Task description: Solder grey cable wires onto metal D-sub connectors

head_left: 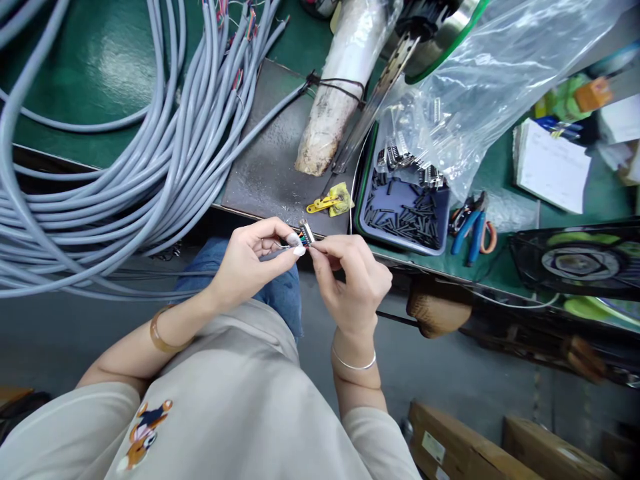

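My left hand (253,257) is closed in a pinch on the end of a grey cable with several coloured wires showing. My right hand (350,277) is closed too, its fingertips gripping a small metal connector (306,233) where those wires end. Both hands meet just in front of the bench edge, above my lap. The cable's length is hidden under my left hand.
A thick bundle of grey cables (100,173) covers the left of the green bench. A dark metal plate (273,160) lies ahead, with a yellow tool (330,201) on it. A blue tray (405,213) holds small black parts, a plastic bag (480,87) over it. Blue-handled pliers (470,233) lie to the right.
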Tool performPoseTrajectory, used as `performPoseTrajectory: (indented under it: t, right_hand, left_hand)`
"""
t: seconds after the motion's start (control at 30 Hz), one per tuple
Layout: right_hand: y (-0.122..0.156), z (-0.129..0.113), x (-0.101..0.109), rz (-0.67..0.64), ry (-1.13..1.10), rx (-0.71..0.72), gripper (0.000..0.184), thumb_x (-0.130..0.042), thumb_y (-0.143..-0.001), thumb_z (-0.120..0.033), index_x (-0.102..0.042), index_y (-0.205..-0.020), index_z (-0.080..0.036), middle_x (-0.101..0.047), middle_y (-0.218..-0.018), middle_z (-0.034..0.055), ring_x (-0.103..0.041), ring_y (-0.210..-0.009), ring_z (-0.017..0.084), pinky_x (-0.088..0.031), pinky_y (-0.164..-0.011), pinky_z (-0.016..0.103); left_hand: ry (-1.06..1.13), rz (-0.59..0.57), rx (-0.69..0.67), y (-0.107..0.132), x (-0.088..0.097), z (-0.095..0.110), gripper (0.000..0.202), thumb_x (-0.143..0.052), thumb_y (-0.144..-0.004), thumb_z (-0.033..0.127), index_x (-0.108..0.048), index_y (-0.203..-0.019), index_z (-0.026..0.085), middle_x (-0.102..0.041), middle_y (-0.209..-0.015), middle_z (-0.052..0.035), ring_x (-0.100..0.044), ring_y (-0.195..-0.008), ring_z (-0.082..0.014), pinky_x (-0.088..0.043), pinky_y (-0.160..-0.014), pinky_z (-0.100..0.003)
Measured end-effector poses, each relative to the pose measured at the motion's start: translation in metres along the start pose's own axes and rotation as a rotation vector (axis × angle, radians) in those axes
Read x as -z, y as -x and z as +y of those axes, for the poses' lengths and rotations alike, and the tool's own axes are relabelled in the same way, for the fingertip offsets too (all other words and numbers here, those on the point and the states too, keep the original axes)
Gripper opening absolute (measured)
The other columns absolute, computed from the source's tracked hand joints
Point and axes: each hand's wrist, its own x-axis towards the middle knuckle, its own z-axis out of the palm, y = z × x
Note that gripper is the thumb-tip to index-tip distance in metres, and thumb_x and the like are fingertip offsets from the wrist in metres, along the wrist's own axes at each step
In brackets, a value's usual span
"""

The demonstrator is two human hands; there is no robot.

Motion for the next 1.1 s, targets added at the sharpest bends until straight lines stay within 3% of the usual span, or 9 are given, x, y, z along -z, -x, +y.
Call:
performPoseTrajectory:
  t: [0.07, 0.17, 0.23, 0.3, 0.37, 0.43, 0.5, 0.77, 1.1]
  right_hand:
    - [0.001, 0.002, -0.002, 0.177, 0.001, -0.012, 0.012, -0.065, -0.094, -0.015, -0.070, -0.101, -0.024, -0.070, -0.077, -0.0027, -0.064, -0.059, 0.010, -0.051, -0.055, 0.024]
    - [0.000, 0.002, -0.004, 0.578, -0.105, -0.061, 0.017, -0.060, -0.097, -0.024, -0.069, -0.111, -0.026, -0.063, -0.070, -0.0050, -0.050, -0.042, 0.008, -0.042, -0.042, 0.025]
    - [0.000, 0.003, -0.006, 0.651, -0.191, -0.109, 0.025, -0.058, -0.098, -0.022, -0.063, -0.121, -0.029, -0.066, -0.077, -0.0050, -0.053, -0.042, 0.008, -0.041, -0.039, 0.023]
    - [0.002, 0.003, -0.008, 0.548, -0.211, -0.149, 0.032, -0.059, -0.097, -0.013, -0.061, -0.124, -0.030, -0.073, -0.089, -0.0037, -0.068, -0.056, 0.010, -0.053, -0.047, 0.023]
    - [0.004, 0.004, -0.011, 0.386, -0.162, -0.137, 0.031, -0.065, -0.093, -0.007, -0.064, -0.117, -0.026, -0.078, -0.096, -0.0012, -0.078, -0.076, 0.014, -0.063, -0.066, 0.026]
    - [0.005, 0.006, -0.014, 0.250, -0.084, -0.067, 0.024, -0.071, -0.088, -0.005, -0.067, -0.105, -0.023, -0.080, -0.101, 0.0016, -0.079, -0.090, 0.016, -0.065, -0.080, 0.028]
    - [0.004, 0.009, -0.019, 0.189, -0.057, -0.033, 0.020, -0.072, -0.087, -0.006, -0.066, -0.098, -0.022, -0.080, -0.104, 0.0032, -0.078, -0.094, 0.016, -0.064, -0.084, 0.028]
    - [-0.010, 0.020, -0.029, 0.195, -0.196, -0.105, 0.016, -0.065, -0.089, -0.009, -0.058, -0.087, -0.023, -0.079, -0.105, 0.0042, -0.078, -0.095, 0.017, -0.065, -0.077, 0.030]
    - [-0.021, 0.023, -0.026, 0.219, -0.234, -0.100, 0.018, -0.066, -0.087, -0.007, -0.058, -0.086, -0.023, -0.079, -0.107, 0.0040, -0.078, -0.095, 0.017, -0.067, -0.080, 0.031]
  left_hand:
    - [0.011, 0.033, -0.011, -0.002, 0.000, -0.001, 0.015, -0.080, -0.071, 0.018, -0.066, -0.075, 0.015, -0.068, -0.075, 0.0003, -0.061, -0.065, -0.0063, -0.051, -0.061, -0.015]
    - [0.033, 0.056, 0.001, -0.007, 0.001, 0.000, 0.017, -0.081, -0.070, 0.018, -0.064, -0.073, 0.015, -0.066, -0.071, 0.0016, -0.054, -0.055, -0.0037, -0.045, -0.051, -0.014]
    - [0.037, 0.058, 0.023, -0.011, 0.002, 0.002, 0.018, -0.080, -0.070, 0.018, -0.063, -0.073, 0.015, -0.066, -0.068, 0.0020, -0.050, -0.050, -0.0027, -0.041, -0.045, -0.014]
    - [0.043, 0.059, 0.049, -0.014, 0.003, 0.003, 0.018, -0.080, -0.070, 0.019, -0.063, -0.073, 0.015, -0.066, -0.066, 0.0021, -0.049, -0.047, -0.0026, -0.039, -0.042, -0.014]
    - [0.050, 0.059, 0.064, -0.018, 0.003, 0.003, 0.019, -0.081, -0.068, 0.019, -0.062, -0.072, 0.015, -0.064, -0.063, 0.0030, -0.049, -0.045, -0.0029, -0.039, -0.041, -0.014]
    - [0.046, 0.054, 0.058, -0.020, 0.002, 0.002, 0.020, -0.081, -0.067, 0.018, -0.062, -0.072, 0.016, -0.063, -0.062, 0.0036, -0.051, -0.045, -0.0036, -0.041, -0.042, -0.014]
    - [0.027, 0.047, 0.041, -0.023, 0.001, 0.001, 0.019, -0.080, -0.067, 0.018, -0.061, -0.070, 0.016, -0.063, -0.063, 0.0030, -0.052, -0.046, -0.0043, -0.043, -0.043, -0.015]
    - [-0.141, 0.095, -0.142, -0.035, -0.003, 0.003, 0.013, -0.073, -0.067, 0.015, -0.060, -0.067, 0.017, -0.067, -0.073, 0.0003, -0.063, -0.067, -0.0097, -0.053, -0.062, -0.019]
    - [-0.332, 0.147, -0.266, -0.041, -0.009, 0.009, 0.009, -0.066, -0.069, 0.013, -0.058, -0.067, 0.018, -0.064, -0.070, 0.0009, -0.062, -0.068, -0.0109, -0.050, -0.060, -0.019]
